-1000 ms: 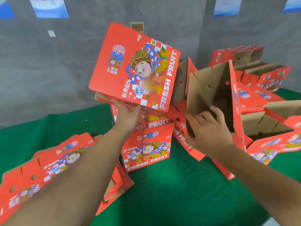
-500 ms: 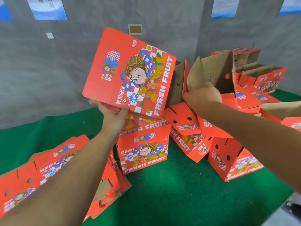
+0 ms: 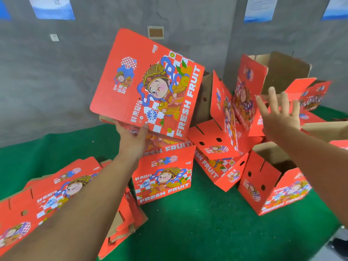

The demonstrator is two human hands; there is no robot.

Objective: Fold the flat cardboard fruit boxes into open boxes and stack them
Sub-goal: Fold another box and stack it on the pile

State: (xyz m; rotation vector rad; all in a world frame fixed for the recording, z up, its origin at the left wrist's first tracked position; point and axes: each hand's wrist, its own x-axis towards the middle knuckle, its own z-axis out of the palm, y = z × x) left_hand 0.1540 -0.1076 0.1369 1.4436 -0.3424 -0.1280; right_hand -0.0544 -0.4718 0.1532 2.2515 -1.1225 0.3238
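Observation:
My left hand (image 3: 131, 137) grips the lower edge of a red folded fruit box (image 3: 148, 81), held tilted above an upright folded box (image 3: 165, 178) on the green mat. My right hand (image 3: 280, 115) is in the air with fingers spread, holding nothing. Just beyond it an open box (image 3: 250, 95) lies tipped among the pile, its brown inside facing up and back. A heap of flat red boxes (image 3: 62, 187) lies at the lower left, partly hidden by my left arm.
More folded boxes lie jumbled on the right (image 3: 273, 187) and in the middle (image 3: 214, 144). Green mat (image 3: 207, 227) covers the floor, with bare mat in front. A grey wall (image 3: 47, 81) with posters stands behind the pile.
My right hand has let go of the open box and pulled back with fingers spread; that box now rests tipped on the pile. The left hand still holds its box, raised slightly.

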